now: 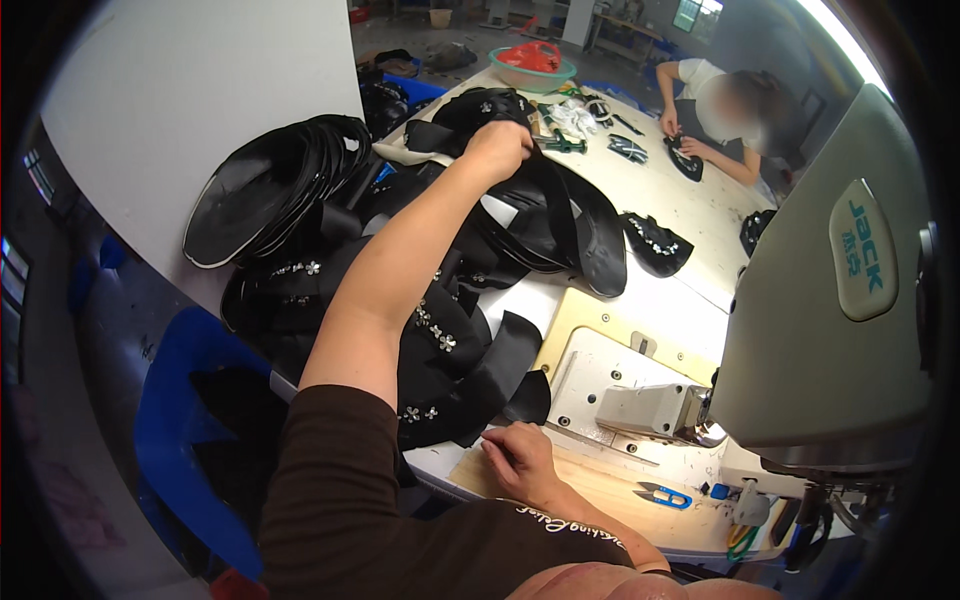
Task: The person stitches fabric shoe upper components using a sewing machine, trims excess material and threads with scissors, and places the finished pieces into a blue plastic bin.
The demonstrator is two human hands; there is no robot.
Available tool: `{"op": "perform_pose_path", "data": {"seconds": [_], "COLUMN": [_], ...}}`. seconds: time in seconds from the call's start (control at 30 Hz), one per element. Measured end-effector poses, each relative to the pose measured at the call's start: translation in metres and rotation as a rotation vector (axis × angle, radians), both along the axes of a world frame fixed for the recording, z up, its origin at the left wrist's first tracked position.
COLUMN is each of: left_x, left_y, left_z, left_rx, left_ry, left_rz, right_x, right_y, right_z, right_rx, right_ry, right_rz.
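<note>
My left hand (pixel 497 152) reaches far across the table, its fingers closed on a black fabric piece (pixel 553 205) at the pile's far end; the fingertips are partly hidden. Below that arm lies a heap of black fabric pieces (pixel 440 385), some set with silvery flower-shaped stones. Near the table's front edge, my right hand (pixel 522 458) rests with curled fingers beside a black fabric corner; nothing shows in it. To its right stands a sewing machine (pixel 835 300), its arm (pixel 650 408) over a pale plate.
Stacked black curved pieces (pixel 275 190) stand at the left. A blue bin (pixel 190 420) sits below the table. Blue thread snips (pixel 665 495) lie near the machine. Across the table a person (pixel 730 110) handles a decorated black piece (pixel 684 160). A green basin (pixel 533 72) stands at the back.
</note>
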State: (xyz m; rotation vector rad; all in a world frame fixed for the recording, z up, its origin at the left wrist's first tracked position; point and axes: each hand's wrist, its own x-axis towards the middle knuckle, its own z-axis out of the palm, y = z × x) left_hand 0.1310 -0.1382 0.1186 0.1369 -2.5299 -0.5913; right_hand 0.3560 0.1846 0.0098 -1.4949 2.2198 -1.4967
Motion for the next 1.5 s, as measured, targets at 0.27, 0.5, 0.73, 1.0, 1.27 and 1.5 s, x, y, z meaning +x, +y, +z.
{"op": "perform_pose_path", "data": {"seconds": [0.27, 0.5, 0.73, 1.0, 1.27, 1.5], "left_x": [0.017, 0.060, 0.251, 0.308, 0.271, 0.289], "left_y": [-0.014, 0.044, 0.097, 0.176, 0.226, 0.274], "left_z": [-0.025, 0.062, 0.136, 0.089, -0.028, -0.046], "left_rx": [-0.130, 0.318, -0.071, 0.360, 1.363, 1.786], "left_ry": [-0.327, 0.484, 0.885, -0.013, -0.017, -0.442], "left_rz": [0.314, -0.325, -0.243, -0.362, -0.499, -0.621], "right_x": [-0.006, -0.003, -0.003, 0.031, 0.035, 0.040], "right_y": [-0.004, -0.002, 0.014, 0.019, 0.068, 0.096], "right_z": [-0.003, -0.003, 0.005, 0.107, 0.082, 0.065], "right_rx": [-0.004, -0.061, -0.417, -0.622, -0.536, -0.660], "right_ry": [0.026, 0.029, 0.119, -0.442, -0.972, -1.141], "right_rz": [-0.005, 0.002, -0.241, -0.089, -0.239, -0.415]}}
